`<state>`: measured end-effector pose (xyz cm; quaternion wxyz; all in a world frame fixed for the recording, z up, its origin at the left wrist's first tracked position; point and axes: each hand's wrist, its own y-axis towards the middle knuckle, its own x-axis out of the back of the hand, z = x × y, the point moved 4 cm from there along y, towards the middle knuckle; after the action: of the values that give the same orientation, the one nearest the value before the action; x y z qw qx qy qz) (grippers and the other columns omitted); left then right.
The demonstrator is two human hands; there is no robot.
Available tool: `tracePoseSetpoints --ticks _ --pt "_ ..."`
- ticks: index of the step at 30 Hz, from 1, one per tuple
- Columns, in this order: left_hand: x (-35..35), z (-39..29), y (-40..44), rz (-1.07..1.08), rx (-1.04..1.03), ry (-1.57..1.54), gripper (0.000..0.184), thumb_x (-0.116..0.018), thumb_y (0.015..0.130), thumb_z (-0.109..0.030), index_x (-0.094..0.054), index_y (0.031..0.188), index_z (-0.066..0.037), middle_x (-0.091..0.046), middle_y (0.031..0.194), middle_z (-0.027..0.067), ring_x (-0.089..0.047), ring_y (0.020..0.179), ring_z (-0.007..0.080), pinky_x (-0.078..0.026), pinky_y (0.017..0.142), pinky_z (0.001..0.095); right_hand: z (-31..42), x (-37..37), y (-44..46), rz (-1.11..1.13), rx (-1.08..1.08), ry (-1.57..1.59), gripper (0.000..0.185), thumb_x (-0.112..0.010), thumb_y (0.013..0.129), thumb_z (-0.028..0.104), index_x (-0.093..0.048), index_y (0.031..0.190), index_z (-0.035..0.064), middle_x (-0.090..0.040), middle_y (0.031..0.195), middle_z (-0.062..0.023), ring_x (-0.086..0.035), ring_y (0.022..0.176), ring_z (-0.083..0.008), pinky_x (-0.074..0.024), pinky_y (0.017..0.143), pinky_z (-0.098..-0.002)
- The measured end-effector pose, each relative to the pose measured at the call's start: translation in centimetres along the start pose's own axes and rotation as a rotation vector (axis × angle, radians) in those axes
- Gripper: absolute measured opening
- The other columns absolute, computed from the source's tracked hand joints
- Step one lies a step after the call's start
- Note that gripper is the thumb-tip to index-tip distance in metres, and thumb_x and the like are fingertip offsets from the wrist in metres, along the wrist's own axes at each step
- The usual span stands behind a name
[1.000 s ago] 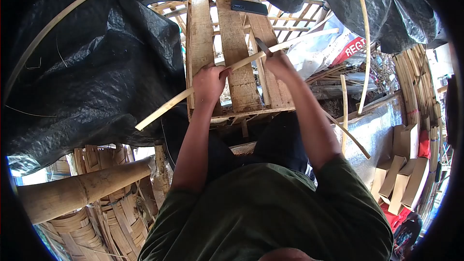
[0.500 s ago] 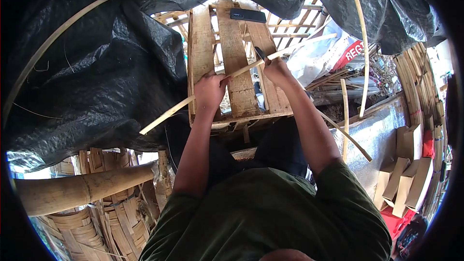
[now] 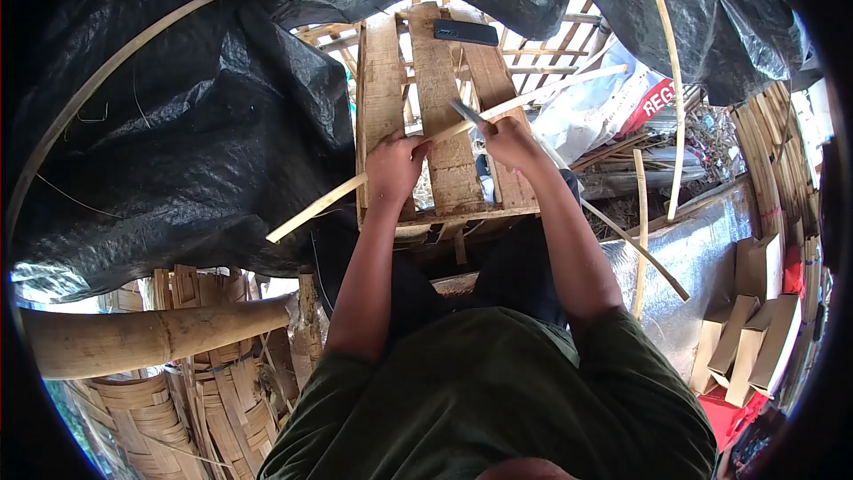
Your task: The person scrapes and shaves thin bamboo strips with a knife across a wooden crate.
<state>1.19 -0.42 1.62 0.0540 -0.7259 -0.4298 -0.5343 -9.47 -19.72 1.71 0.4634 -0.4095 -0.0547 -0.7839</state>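
Observation:
A long pale bamboo strip [image 3: 320, 206] slants across a slatted wooden crate [image 3: 444, 166], its lower end reaching past the crate's left side. My left hand [image 3: 394, 166] is closed round the strip over the left slat. In my right hand [image 3: 513, 144], the fingers are wrapped round the handle of a knife [image 3: 466, 112]. The knife's dark blade points up and left, crossing close to the strip; whether the edge touches it I cannot tell. Most of the knife's handle is hidden in my fist.
A phone [image 3: 466, 32] lies on the crate's far end. Black plastic sheeting [image 3: 204, 124] hangs at left and above. Loose bamboo strips [image 3: 641, 231] stand at right, near cardboard boxes [image 3: 736, 338]. At lower left are a thick bamboo pole [image 3: 160, 342] and woven baskets [image 3: 133, 409].
My right hand has turned and shifted slightly down, swinging the knife blade further left. My left hand still grips the strip. The whole view has shifted a little.

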Motion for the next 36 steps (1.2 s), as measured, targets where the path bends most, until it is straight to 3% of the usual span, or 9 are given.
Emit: tracePoseSetpoints --ticks 6,9,14,21,24,29,31,32,36 --pt "0.1 -0.2 0.0 -0.052 0.016 -0.022 0.017 -0.071 0.085 -0.031 -0.075 0.086 -0.015 -0.067 0.083 0.0079 -0.066 0.081 0.0300 -0.052 0.070 0.0422 -4.8 2.1 -0.2 -0.415 0.248 0.085 0.024 -0.056 0.092 0.021 -0.068 0.094 0.0006 -0.065 0.082 -0.0290 -0.066 0.080 -0.0439 -0.0505 0.071 -0.0468" --pt "0.0 0.1 -0.2 -0.073 -0.004 -0.013 0.018 -0.071 0.086 -0.032 -0.076 0.087 -0.015 -0.067 0.080 0.0081 -0.066 0.077 0.0305 -0.051 0.066 0.0418 -6.3 3.6 -0.6 -0.405 0.098 -0.031 0.019 -0.060 0.093 0.018 -0.070 0.096 0.0019 -0.069 0.080 -0.0197 -0.068 0.073 -0.0305 -0.0503 0.067 -0.0400" --pt "0.2 -0.2 0.1 0.010 0.035 -0.036 0.017 -0.071 0.085 -0.030 -0.075 0.084 -0.014 -0.065 0.081 0.0090 -0.066 0.079 0.0313 -0.051 0.067 0.0429 -5.8 4.2 0.8 -0.366 -0.021 -0.102 0.050 -0.048 0.100 0.034 -0.067 0.082 -0.0089 -0.064 0.076 -0.0323 -0.065 0.077 -0.0476 -0.0507 0.066 -0.0528" --pt "-0.1 0.4 0.2 -0.042 -0.027 -0.022 0.019 -0.073 0.085 -0.032 -0.077 0.087 -0.014 -0.067 0.078 0.0068 -0.067 0.072 0.0299 -0.051 0.062 0.0405 -2.7 -1.7 1.5 -0.103 0.097 -0.213 0.049 -0.042 0.102 0.036 -0.065 0.093 -0.0066 -0.066 0.069 -0.0247 -0.068 0.061 -0.0382 -0.0524 0.056 -0.0476" --pt "-0.2 0.3 0.2 -0.017 0.004 -0.014 0.019 -0.073 0.084 -0.032 -0.077 0.088 -0.014 -0.067 0.079 0.0067 -0.067 0.072 0.0299 -0.051 0.063 0.0404 -4.1 -0.2 2.8 -0.433 0.130 -0.216 0.047 -0.042 0.102 0.029 -0.061 0.079 -0.0079 -0.064 0.064 -0.0269 -0.066 0.056 -0.0407 -0.0520 0.051 -0.0475" --pt "-0.2 0.4 0.2 -0.045 -0.016 -0.018 0.020 -0.073 0.084 -0.033 -0.078 0.088 -0.014 -0.067 0.079 0.0072 -0.067 0.072 0.0305 -0.051 0.063 0.0413 1.4 0.2 -0.9 0.012 -0.055 -0.047 0.049 -0.044 0.101 0.031 -0.065 0.084 -0.0107 -0.066 0.071 -0.0289 -0.069 0.060 -0.0368 -0.0515 0.050 -0.0438" --pt "-0.1 0.3 0.3 -0.027 -0.021 -0.013 0.021 -0.073 0.084 -0.035 -0.078 0.087 -0.015 -0.068 0.079 0.0080 -0.068 0.072 0.0306 -0.051 0.063 0.0415 -3.5 -0.2 3.5 -0.392 0.156 -0.300 0.047 -0.045 0.101 0.031 -0.065 0.087 -0.0091 -0.066 0.071 -0.0272 -0.069 0.063 -0.0345 -0.0532 0.053 -0.0412" --pt "-0.1 0.3 0.3 -0.024 -0.022 -0.013 0.021 -0.073 0.084 -0.035 -0.078 0.087 -0.015 -0.068 0.079 0.0080 -0.068 0.072 0.0306 -0.051 0.063 0.0415 -3.7 -3.2 5.2 -0.292 0.375 -1.060 0.043 -0.047 0.101 0.030 -0.064 0.092 -0.0089 -0.067 0.072 -0.0259 -0.070 0.068 -0.0353 -0.0546 0.055 -0.0431" --pt "-0.3 0.5 0.1 -0.031 -0.020 -0.005 0.021 -0.074 0.083 -0.035 -0.078 0.088 -0.015 -0.069 0.081 0.0093 -0.068 0.073 0.0303 -0.052 0.064 0.0416 0.9 -3.5 1.4 -0.164 0.199 -0.335 0.038 -0.047 0.100 0.023 -0.065 0.093 -0.0094 -0.067 0.077 -0.0280 -0.071 0.076 -0.0380 -0.0557 0.066 -0.0486"
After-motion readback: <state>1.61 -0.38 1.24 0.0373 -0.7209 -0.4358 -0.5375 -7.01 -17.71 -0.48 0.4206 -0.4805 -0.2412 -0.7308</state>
